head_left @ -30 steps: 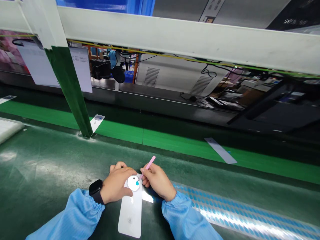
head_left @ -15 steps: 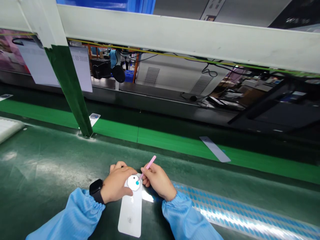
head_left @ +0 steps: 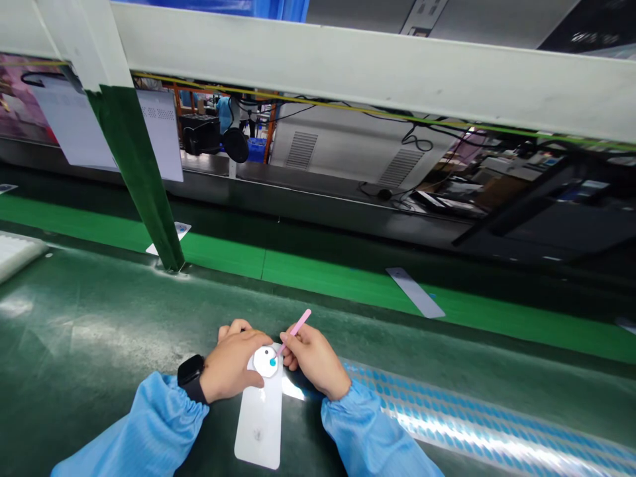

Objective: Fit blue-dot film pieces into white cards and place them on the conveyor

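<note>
A long white panel with rounded corners lies on the green bench. Near its far end sits a white disc with a small dark hole and a blue round sticker. My left hand curls around the disc's left side, thumb and forefinger steadying the disc and panel. My right hand pinches a pair of pink tweezers, tilted, with the tip at the blue sticker. The tweezers' lower part is partly behind my fingers.
A clear sheet of blue round stickers lies at the right, partly under my right sleeve. Beyond the bench runs a green belt carrying white panels. A green post stands at the left, below a white beam.
Panels on the green belt have shifted left, and another edges into view at the far right. My hands, the disc and the tweezers stay almost in place.
</note>
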Tool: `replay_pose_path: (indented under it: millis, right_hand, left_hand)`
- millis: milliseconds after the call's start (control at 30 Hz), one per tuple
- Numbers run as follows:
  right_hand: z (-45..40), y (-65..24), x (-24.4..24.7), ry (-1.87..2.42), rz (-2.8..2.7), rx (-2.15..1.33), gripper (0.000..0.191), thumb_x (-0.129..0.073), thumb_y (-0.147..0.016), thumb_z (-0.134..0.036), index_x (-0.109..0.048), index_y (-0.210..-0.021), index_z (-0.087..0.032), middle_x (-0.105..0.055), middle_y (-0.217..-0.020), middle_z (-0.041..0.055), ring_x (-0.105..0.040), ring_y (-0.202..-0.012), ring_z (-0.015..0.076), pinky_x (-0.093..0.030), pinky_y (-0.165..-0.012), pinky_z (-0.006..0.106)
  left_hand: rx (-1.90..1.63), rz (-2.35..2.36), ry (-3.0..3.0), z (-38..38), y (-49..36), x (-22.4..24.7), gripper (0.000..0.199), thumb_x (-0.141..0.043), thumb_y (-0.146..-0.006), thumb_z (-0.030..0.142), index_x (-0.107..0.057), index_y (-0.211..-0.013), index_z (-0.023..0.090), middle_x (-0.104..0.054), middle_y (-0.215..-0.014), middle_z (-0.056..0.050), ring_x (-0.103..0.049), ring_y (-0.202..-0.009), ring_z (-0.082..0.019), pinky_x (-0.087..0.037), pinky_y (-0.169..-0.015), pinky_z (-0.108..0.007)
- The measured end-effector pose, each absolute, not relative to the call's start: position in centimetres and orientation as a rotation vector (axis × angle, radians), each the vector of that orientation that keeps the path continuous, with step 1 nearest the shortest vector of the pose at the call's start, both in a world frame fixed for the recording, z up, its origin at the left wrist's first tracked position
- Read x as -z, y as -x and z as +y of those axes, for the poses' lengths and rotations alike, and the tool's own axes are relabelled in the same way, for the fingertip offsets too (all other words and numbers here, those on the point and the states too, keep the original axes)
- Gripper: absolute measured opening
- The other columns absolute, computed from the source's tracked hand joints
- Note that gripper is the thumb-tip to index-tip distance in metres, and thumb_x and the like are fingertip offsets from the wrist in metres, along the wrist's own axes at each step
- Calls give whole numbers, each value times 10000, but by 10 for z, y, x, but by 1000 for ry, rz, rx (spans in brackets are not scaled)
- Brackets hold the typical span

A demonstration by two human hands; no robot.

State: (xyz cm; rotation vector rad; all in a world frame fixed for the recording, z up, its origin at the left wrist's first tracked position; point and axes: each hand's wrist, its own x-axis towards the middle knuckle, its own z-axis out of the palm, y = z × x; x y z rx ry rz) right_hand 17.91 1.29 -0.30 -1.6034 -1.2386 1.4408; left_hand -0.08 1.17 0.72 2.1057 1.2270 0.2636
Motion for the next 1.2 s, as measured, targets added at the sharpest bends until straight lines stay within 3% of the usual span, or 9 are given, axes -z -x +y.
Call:
replay_pose_path:
  millis: [467, 733, 967, 1200]
  right_hand:
    - [11, -177, -1, 1669, -1304, -1367, 127, -523, -772, -290, -508, -698, -187, -563, -507, -51, -550, -422, 99, -428, -410, 200]
    - [3, -179, 0, 1624, -1424, -1249, 159, -496, -779, -346, -512, -712, -203, -592, -562, -13, -596, -489, 141, -476, -476, 246]
    - [-5, -182, 8, 1542, -1604, -1076, 195, -463, -810, -384, -530, -747, -212, -618, -592, 22, -611, -557, 175, -492, -543, 277]
    - [-6, -182, 6, 1542, -1628, -1070, 175, -464, -820, -370, -516, -750, -218, -627, -613, 20, -617, -565, 172, -494, -557, 271]
  left_hand:
    - [-252, 1228, -2121, 12, 1, -5, 528, -759, -622, 233, -569, -1111, 296, -619, -1176, 32, -409, -1111, -259, -272, -886, -380]
    - [-239, 1226, -2147, 11, 2, -5, 509, -764, -625, 218, -581, -1092, 304, -611, -1183, 46, -407, -1113, -242, -275, -887, -373]
    - [-170, 1197, -2256, 9, 2, -6, 278, -729, -689, 248, -674, -946, 338, -562, -1259, 52, -374, -1139, -262, -271, -891, -417]
    - [-147, 1194, -2332, 5, 0, -7, 233, -689, -722, 250, -695, -931, 353, -548, -1270, 35, -364, -1141, -277, -279, -887, -439]
